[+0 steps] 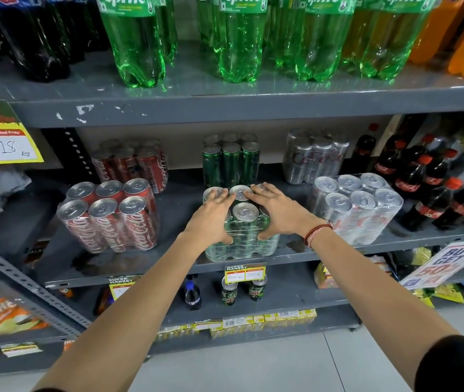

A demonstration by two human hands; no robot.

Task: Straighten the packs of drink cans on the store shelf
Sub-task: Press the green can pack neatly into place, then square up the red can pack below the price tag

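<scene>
A shrink-wrapped pack of green cans (pixel 243 236) stands at the front edge of the middle shelf (pixel 140 267). My left hand (pixel 211 219) lies over its left top, thumb on the front face. My right hand (pixel 278 213) covers its right top, thumb also on the front. Both hands grip the pack. A second green pack (pixel 230 162) stands behind it. To the left a red cola pack (pixel 112 216) sits turned at an angle, with another red pack (pixel 134 165) behind. To the right are a silver pack (pixel 358 207) in front and one more silver pack (pixel 315 159) behind.
Large green bottles (pixel 140 43), dark bottles and orange bottles fill the shelf above. Small cola bottles (pixel 428 188) crowd the right end of the middle shelf. Price tags (pixel 245 274) hang on the shelf edge. Cans, a bottle and snack bags sit below.
</scene>
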